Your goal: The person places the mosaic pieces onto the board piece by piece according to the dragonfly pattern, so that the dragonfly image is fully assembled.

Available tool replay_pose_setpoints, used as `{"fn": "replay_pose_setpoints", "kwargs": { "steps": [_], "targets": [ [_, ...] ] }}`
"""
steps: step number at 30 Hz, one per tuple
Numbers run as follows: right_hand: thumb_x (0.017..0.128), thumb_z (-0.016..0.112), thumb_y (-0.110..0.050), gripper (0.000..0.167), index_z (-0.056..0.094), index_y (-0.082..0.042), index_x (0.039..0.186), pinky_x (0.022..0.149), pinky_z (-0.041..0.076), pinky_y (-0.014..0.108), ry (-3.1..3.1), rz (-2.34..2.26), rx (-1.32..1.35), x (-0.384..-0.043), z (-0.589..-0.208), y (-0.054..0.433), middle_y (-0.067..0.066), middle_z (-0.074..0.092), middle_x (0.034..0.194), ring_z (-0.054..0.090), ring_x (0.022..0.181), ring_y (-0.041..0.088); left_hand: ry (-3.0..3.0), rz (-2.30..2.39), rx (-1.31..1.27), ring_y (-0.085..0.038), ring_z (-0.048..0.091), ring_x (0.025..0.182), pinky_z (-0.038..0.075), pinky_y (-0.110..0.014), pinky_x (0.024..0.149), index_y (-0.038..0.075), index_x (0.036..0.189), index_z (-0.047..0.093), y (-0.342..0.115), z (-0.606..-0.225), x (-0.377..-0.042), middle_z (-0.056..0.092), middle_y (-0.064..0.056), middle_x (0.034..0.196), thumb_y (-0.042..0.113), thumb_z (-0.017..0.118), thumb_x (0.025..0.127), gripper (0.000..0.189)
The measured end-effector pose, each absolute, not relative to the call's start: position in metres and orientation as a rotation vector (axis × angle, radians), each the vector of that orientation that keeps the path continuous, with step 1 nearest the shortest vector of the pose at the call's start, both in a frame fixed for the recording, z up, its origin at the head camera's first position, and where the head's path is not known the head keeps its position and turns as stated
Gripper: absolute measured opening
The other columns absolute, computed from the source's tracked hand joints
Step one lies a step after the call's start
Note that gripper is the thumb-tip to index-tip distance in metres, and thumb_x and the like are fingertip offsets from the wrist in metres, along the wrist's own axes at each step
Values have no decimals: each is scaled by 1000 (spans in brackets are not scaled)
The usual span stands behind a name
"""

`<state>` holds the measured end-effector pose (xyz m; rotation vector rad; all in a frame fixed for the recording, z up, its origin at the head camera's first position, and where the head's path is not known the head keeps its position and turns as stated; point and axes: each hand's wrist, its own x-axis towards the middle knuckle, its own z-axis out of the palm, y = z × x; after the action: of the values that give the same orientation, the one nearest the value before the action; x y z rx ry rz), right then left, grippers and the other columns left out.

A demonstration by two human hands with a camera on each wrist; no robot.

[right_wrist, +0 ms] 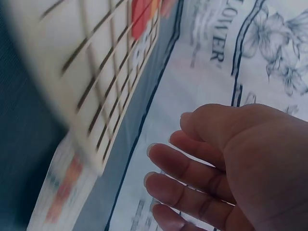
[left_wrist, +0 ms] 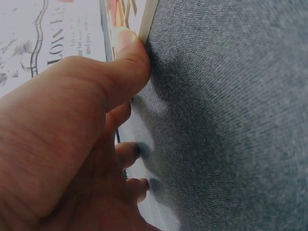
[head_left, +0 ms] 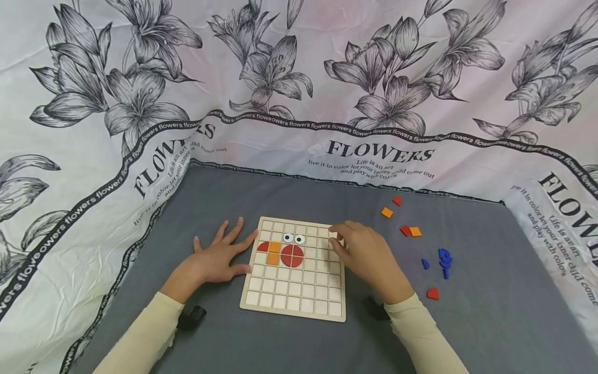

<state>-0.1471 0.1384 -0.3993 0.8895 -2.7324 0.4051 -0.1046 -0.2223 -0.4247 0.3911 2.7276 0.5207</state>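
Note:
A wooden grid board lies on the grey cloth. Set in its squares are a red round shape made of quarter pieces, two googly-eye pieces, orange squares and a red quarter piece. My left hand is spread at the board's left side, its thumb against the edge in the left wrist view. Over the board's right edge hovers my right hand. The right wrist view shows its fingers loosely bent, apart from the board, with nothing between them.
Right of the board lie loose red pieces, orange squares and several blue pieces. Flower-printed white fabric rises behind and beside the table. A blurred pale strip with orange marks shows in the right wrist view.

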Motion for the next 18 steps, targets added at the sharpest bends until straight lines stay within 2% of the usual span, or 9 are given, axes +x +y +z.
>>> {"fn": "replay_pose_setpoints", "kwargs": {
  "steps": [8,11,18],
  "targets": [
    [99,77,-23,30,77,-10,126,64,56,38,-2842,389,766,-139,-399,190,1,73,102,71,82,17,2735,514,382,-49,-4,161,-3,-94,103,32,171,23,-222,-423,-104,2,-11,179,52,68,101,85],
    [99,77,-22,28,77,-10,125,63,55,38,-2866,370,727,-132,-399,211,0,74,102,69,80,17,2734,517,389,-49,-4,161,-2,-94,103,31,170,24,-221,-422,-104,3,-12,179,52,68,101,85],
    [97,78,-15,27,76,-10,123,70,59,46,-2877,374,677,-113,-400,261,4,75,111,73,92,24,2740,506,391,-49,-3,161,0,-95,103,30,170,25,-222,-422,-103,4,-12,178,51,68,101,85]
  ]
}}
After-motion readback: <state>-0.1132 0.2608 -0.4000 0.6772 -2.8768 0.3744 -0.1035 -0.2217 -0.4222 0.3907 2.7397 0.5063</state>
